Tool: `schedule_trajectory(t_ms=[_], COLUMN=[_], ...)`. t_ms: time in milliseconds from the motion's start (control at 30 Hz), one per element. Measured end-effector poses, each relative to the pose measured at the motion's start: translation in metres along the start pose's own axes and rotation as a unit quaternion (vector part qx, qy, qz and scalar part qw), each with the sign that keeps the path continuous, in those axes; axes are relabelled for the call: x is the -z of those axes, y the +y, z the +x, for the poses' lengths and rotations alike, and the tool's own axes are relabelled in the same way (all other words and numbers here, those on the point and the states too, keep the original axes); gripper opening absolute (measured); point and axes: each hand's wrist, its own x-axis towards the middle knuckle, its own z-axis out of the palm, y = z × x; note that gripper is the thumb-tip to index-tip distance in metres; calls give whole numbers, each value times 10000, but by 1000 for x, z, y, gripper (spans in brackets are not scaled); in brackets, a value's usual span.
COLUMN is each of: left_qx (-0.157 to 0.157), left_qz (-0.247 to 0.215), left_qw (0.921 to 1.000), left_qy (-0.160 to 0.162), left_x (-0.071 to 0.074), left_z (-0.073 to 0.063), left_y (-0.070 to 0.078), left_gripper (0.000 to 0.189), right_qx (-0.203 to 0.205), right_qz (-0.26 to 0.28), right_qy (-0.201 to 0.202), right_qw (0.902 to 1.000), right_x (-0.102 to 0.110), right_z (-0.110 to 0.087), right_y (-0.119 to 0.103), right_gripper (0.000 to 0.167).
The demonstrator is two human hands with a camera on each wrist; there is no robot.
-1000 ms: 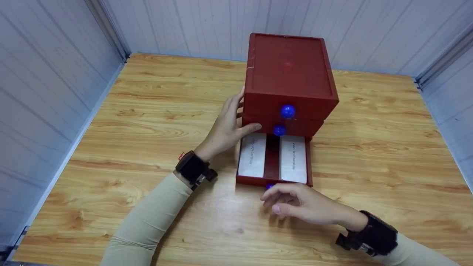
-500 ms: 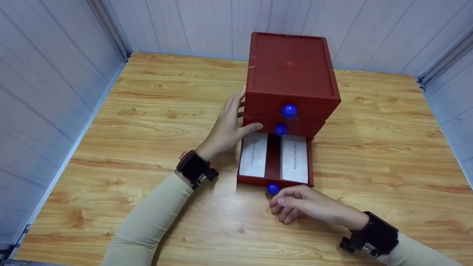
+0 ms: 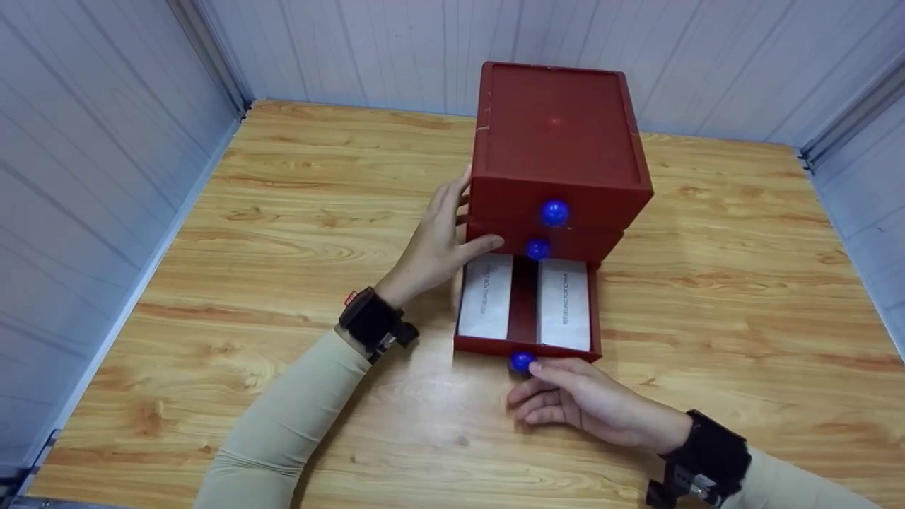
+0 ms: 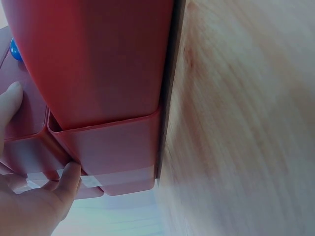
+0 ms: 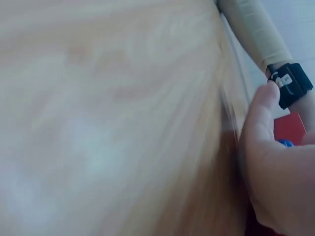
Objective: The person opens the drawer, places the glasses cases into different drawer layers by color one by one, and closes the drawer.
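Observation:
A red drawer cabinet (image 3: 558, 127) stands at the back of the table, with blue ball knobs on its front. Its bottom drawer (image 3: 523, 339) is pulled out and holds two white packs (image 3: 486, 300) with printed lettering, side by side. My left hand (image 3: 435, 247) rests on the cabinet's left front corner, thumb on the front face and fingers along the side. In the left wrist view the fingertips touch the red side wall. My right hand (image 3: 587, 403) is at the lowest blue knob (image 3: 522, 362), thumb tip at its right side and other fingers loosely bent below.
The wooden table (image 3: 304, 212) extends around the cabinet. White panelled walls (image 3: 368, 49) stand behind and at both sides. Both wrists wear black straps (image 3: 371, 318) with small cameras. Two more blue knobs, upper (image 3: 555, 213) and middle (image 3: 538, 249), project from the cabinet front.
My right hand has shifted from above the lowest knob to its right side, and the knob is now in sight. The left hand and the drawer have stayed in place.

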Motion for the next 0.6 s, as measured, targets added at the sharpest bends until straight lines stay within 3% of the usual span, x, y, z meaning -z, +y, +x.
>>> schedule_trajectory(t_ms=[300, 600], left_qx=[47, 45], left_qz=[56, 109], left_qw=[10000, 9999], left_qy=[-28, -21], left_x=[1, 1], left_z=[-1, -1], left_y=[1, 2], left_gripper=[104, 103], right_qx=[87, 208], right_qz=[256, 188], right_qy=[628, 630], right_qw=[9977, 9976], right_x=[-7, -1], right_z=[6, 7], right_y=[4, 0], right_gripper=[37, 39])
